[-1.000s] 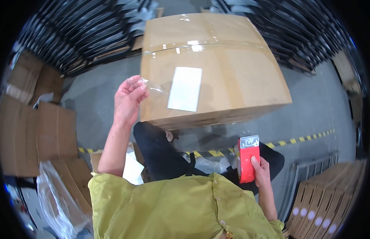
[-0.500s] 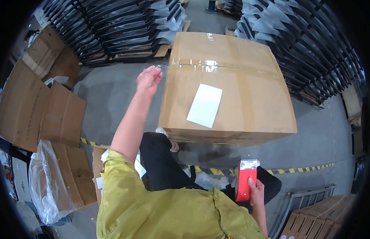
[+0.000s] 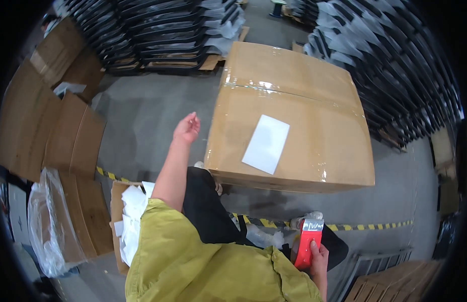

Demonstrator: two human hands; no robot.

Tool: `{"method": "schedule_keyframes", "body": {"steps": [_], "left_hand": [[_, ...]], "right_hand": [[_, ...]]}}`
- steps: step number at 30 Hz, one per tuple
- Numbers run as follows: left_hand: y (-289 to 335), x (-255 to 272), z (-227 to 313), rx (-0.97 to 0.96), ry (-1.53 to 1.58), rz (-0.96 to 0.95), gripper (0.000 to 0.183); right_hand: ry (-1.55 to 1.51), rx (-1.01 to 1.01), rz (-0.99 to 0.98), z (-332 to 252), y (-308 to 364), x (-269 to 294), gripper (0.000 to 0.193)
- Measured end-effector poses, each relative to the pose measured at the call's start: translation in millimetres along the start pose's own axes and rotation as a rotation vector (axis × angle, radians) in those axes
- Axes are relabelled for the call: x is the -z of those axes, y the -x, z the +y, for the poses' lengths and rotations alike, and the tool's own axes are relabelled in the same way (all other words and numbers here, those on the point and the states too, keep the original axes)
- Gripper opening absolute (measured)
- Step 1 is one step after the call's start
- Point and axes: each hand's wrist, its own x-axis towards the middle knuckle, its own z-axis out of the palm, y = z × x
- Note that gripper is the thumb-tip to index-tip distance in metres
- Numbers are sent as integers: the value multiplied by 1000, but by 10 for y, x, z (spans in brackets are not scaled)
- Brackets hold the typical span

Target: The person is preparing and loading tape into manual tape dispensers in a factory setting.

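Note:
A large brown cardboard box [image 3: 294, 126] stands in front of me, with clear tape along its top seam. On its top lies a white rectangular sheet [image 3: 266, 144]. Just off the box's left side, my left hand [image 3: 187, 128] is raised with its fingers curled and pinched together; whether anything thin is between them cannot be made out. Low on the right, by my knee, my right hand [image 3: 320, 257] grips a red tape dispenser [image 3: 308, 247] whose metal cutting end points away from me.
Open cardboard boxes [image 3: 72, 136] and clear plastic wrap [image 3: 52, 226] are at the left. A carton of white pieces [image 3: 134, 216] sits beside my left leg. Stacked black metal frames [image 3: 158, 38] stand behind, with more at the right. Yellow-black floor tape [image 3: 364, 226] crosses the floor.
My left hand has drawn back toward me from the box's left edge at the seam. My right hand, with the tape dispenser, stays low by my knee. The view has shifted slightly.

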Motion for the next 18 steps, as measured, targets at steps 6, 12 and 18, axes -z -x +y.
{"method": "schedule_keyframes", "body": {"steps": [6,12,18], "left_hand": [[-1,174,-462,93,176,59,10],[-191,256,-708,122,286,66,14],[-203,168,-883,-130,-104,76,19]], "right_hand": [[93,2,-62,-162,-52,-96,30],[162,-16,-99,-311,-55,-200,30],[292,-52,-85,-433,-3,-411,34]]}}
